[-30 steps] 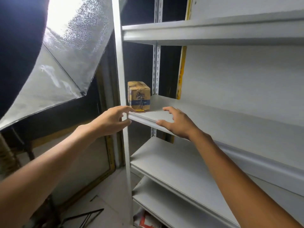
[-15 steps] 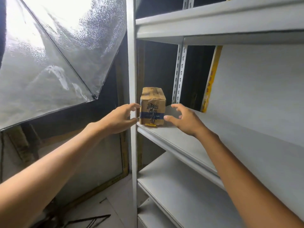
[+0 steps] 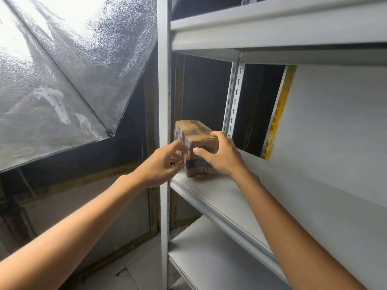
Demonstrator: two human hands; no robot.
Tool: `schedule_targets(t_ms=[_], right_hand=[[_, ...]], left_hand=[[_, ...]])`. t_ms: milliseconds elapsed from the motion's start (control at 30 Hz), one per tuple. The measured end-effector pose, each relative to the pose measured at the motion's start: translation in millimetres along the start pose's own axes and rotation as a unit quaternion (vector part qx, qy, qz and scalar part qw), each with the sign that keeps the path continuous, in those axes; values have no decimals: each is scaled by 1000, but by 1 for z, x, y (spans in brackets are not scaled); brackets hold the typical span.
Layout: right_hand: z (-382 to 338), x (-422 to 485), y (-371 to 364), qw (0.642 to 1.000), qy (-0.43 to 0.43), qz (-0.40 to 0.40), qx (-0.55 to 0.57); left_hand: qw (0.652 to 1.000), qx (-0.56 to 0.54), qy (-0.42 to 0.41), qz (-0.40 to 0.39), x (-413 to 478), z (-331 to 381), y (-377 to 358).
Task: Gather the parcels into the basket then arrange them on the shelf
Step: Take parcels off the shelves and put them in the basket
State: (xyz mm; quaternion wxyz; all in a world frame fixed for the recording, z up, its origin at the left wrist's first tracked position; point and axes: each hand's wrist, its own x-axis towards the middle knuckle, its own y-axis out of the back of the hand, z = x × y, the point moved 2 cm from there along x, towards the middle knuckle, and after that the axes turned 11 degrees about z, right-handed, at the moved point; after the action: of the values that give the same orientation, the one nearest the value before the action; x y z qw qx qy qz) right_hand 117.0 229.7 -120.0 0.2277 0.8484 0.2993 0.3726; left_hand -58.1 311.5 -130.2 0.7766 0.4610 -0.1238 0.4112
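Cardboard parcel on shelf sits within right hand grip.

Single head camera, close, facing forward at shelf left end.

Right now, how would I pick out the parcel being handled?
Find the grey metal shelving unit and its left upright post. Right of it, one board holds a brown cardboard parcel banded with blue tape, the only thing seen on any board.
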Motion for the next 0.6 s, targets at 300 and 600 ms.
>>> schedule_targets(t_ms=[300, 600], right_hand=[[17, 5, -12, 998, -42, 52, -8], [26, -21, 19, 992, -69, 99, 29]], left_hand=[[998, 38, -19, -52, 6, -16, -17], [999, 16, 22, -47, -15, -12, -24]])
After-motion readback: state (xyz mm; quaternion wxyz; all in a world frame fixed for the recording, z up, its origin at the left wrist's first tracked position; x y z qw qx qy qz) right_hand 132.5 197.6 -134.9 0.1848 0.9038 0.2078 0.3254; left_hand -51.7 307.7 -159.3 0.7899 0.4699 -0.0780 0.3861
